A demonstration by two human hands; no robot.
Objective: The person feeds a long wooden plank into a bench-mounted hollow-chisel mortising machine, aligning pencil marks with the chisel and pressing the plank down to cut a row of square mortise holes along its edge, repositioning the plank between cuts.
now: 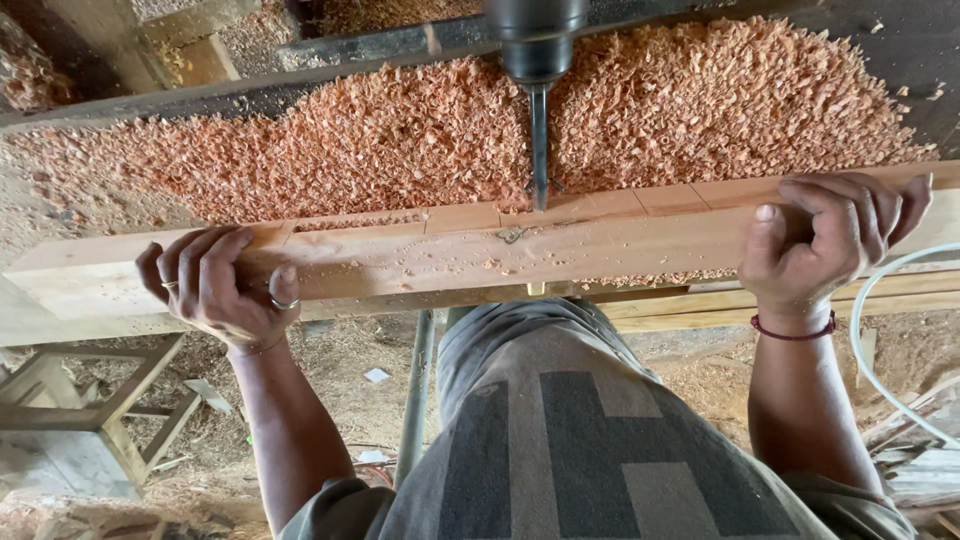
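I judge this the mortising step: my left hand [225, 285] and right hand [830, 235] wrap tight round the wooden beam [600, 245], either side of the chisel bit [540, 145] at its top face; next calls for steady sliding.

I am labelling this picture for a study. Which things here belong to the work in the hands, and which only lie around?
In use:
- wooden beam, gripped by both hands
- left hand
- right hand
- machine bit, its tip at the beam's top

Lying about:
- heap of reddish shavings
- wooden stool
- white hose
- planks under the beam
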